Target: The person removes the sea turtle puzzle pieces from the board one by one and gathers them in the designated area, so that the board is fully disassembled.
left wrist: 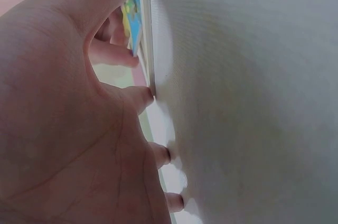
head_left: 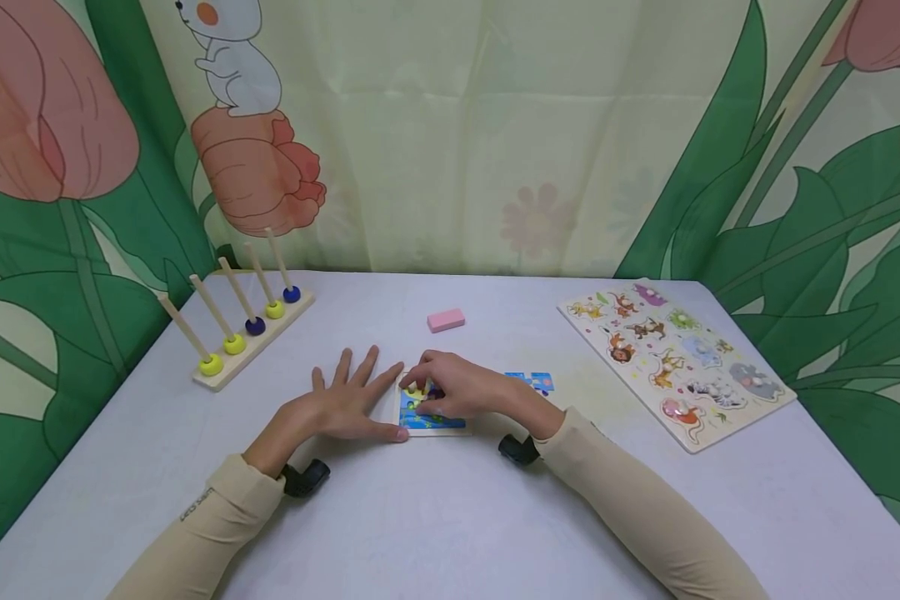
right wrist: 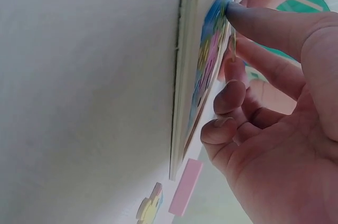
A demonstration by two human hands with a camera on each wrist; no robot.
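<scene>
A small picture puzzle board [head_left: 437,422] with a blue sea-like print and pale wooden rim lies flat between both hands. My left hand [head_left: 342,410] rests on the table with fingers spread; its thumb and index finger touch the left edge of the board [left wrist: 150,39]. Over the board, my right hand [head_left: 461,385] pinches a thin puzzle piece [right wrist: 233,44] between thumb and index finger. That puzzle piece [left wrist: 135,29] is tilted, blue and yellow in the left wrist view. The other right fingers are curled in. From the head view, the right hand hides much of the board.
Loose puzzle pieces [head_left: 538,381] lie right of the board, partly behind the right wrist. A pink block [head_left: 446,320] lies beyond it. At left stands a wooden peg rack [head_left: 258,343] with yellow and blue beads; at right lies an animal puzzle board [head_left: 645,383].
</scene>
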